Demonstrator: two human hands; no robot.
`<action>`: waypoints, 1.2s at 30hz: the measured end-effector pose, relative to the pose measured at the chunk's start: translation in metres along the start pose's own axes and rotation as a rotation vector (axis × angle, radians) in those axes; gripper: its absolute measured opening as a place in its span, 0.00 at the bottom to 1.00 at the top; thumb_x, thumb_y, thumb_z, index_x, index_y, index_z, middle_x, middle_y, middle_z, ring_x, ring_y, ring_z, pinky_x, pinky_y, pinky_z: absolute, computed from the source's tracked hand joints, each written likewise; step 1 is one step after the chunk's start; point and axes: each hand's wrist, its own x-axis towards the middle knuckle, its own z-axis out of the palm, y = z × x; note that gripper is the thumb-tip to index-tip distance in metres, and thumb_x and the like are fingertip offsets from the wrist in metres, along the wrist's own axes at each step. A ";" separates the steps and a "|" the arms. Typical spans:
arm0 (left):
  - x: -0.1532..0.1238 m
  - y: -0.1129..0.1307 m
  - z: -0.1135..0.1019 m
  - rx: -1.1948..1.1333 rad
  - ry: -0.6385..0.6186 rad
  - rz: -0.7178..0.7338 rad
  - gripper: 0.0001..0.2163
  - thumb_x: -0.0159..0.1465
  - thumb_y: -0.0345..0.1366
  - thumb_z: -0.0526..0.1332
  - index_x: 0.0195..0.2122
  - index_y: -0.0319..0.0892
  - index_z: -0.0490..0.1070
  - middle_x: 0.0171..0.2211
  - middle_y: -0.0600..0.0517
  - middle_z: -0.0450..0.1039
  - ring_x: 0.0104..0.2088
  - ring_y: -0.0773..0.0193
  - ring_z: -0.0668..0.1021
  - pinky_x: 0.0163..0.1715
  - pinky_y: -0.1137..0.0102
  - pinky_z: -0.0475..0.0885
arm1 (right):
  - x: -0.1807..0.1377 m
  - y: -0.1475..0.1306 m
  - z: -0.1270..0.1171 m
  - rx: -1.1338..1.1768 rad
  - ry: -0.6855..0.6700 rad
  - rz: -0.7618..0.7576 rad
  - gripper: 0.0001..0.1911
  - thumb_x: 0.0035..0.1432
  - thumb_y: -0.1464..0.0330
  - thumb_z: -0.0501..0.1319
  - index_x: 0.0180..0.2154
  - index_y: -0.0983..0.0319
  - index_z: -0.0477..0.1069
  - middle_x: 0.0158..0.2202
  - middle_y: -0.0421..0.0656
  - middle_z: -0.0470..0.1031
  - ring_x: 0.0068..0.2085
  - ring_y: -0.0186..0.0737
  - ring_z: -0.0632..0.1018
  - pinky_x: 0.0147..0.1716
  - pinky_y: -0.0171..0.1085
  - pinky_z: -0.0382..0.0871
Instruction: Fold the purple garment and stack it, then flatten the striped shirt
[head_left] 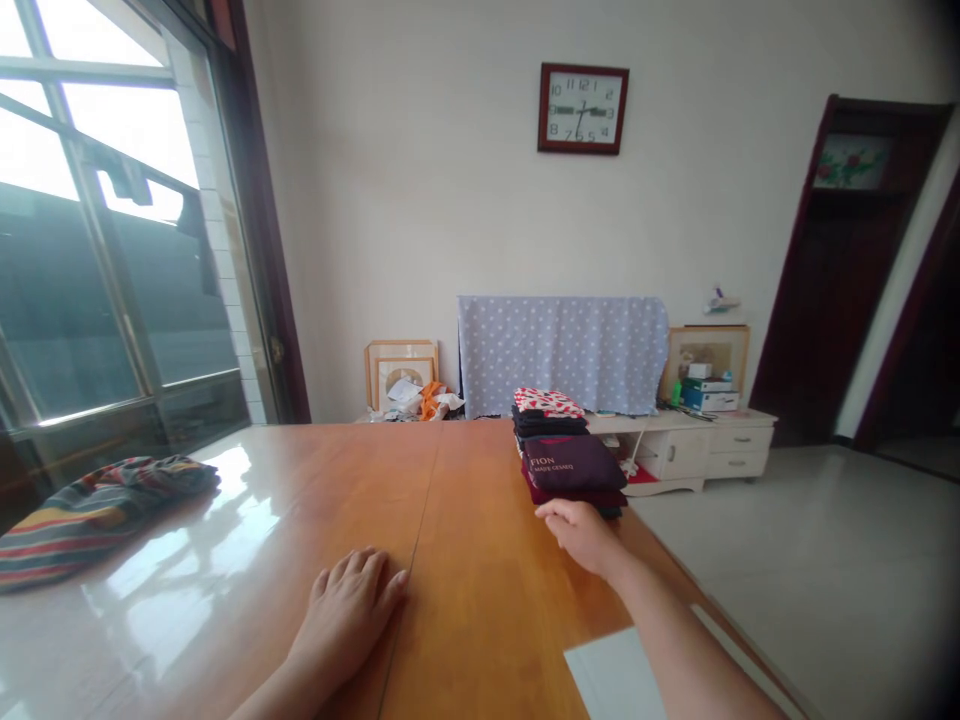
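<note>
Big wooden table (pixel 480 520) under both arms, striped cloth bundle (pixel 97 520) way out past the left hand (pixel 349 610). Stack of folded clothes (pixel 571 465) just ahead of the right hand (pixel 581 535). Left lying flat and open on the wood, right open too, slightly curled, arm reaching forward, nothing gripped.

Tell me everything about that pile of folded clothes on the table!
The stack of folded clothes is a neat pile of soft-looking fabric, lying flat near the far end of the wooden table. A red-and-white patterned piece sits on top, then black, then dark purple with white printed letters, then dark red at the bottom. The right hand is right beside its near corner; whether it touches the pile is hard to tell.
</note>
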 end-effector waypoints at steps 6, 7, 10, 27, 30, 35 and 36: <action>0.000 0.000 -0.001 -0.010 -0.013 0.015 0.26 0.68 0.58 0.45 0.51 0.47 0.73 0.58 0.44 0.71 0.62 0.46 0.68 0.60 0.51 0.58 | -0.008 -0.009 0.023 -0.016 -0.071 0.167 0.29 0.46 0.71 0.63 0.53 0.59 0.76 0.30 0.41 0.80 0.35 0.43 0.77 0.40 0.38 0.69; 0.001 0.000 -0.001 -0.010 -0.016 0.012 0.26 0.68 0.58 0.45 0.50 0.47 0.73 0.57 0.44 0.71 0.61 0.46 0.68 0.59 0.50 0.58 | -0.008 -0.009 0.021 -0.029 -0.061 0.167 0.30 0.46 0.71 0.63 0.55 0.58 0.75 0.31 0.41 0.80 0.36 0.43 0.78 0.40 0.38 0.68; 0.002 0.000 0.000 -0.005 -0.020 0.002 0.26 0.67 0.58 0.46 0.50 0.47 0.73 0.57 0.43 0.71 0.61 0.45 0.69 0.59 0.50 0.59 | -0.006 -0.008 0.015 -0.084 -0.040 0.136 0.32 0.47 0.70 0.64 0.57 0.58 0.74 0.34 0.42 0.81 0.38 0.44 0.78 0.41 0.37 0.68; 0.005 -0.002 -0.001 -0.009 -0.017 0.009 0.27 0.66 0.59 0.45 0.47 0.44 0.72 0.53 0.40 0.72 0.59 0.42 0.69 0.56 0.47 0.58 | -0.007 0.004 0.025 -0.416 -0.086 -0.004 0.15 0.54 0.63 0.65 0.44 0.52 0.81 0.45 0.41 0.83 0.48 0.49 0.80 0.46 0.40 0.68; 0.005 -0.003 -0.001 -0.020 -0.023 0.009 0.27 0.65 0.59 0.45 0.46 0.44 0.72 0.53 0.39 0.72 0.59 0.41 0.68 0.56 0.47 0.58 | -0.007 -0.002 0.027 -0.484 -0.075 -0.005 0.16 0.53 0.63 0.65 0.45 0.52 0.80 0.45 0.40 0.83 0.47 0.48 0.80 0.45 0.39 0.67; 0.005 -0.002 -0.004 -0.008 -0.034 0.016 0.26 0.66 0.59 0.45 0.43 0.44 0.72 0.53 0.39 0.72 0.58 0.41 0.68 0.55 0.46 0.58 | -0.006 -0.012 0.028 -0.611 -0.133 0.017 0.16 0.57 0.62 0.63 0.48 0.52 0.77 0.46 0.40 0.82 0.47 0.46 0.79 0.44 0.38 0.67; 0.005 -0.002 -0.004 -0.001 -0.038 0.014 0.26 0.66 0.58 0.45 0.42 0.44 0.71 0.53 0.39 0.72 0.58 0.41 0.69 0.55 0.46 0.58 | -0.006 -0.014 0.028 -0.631 -0.147 0.025 0.17 0.57 0.61 0.62 0.49 0.51 0.77 0.47 0.41 0.81 0.48 0.47 0.79 0.44 0.38 0.67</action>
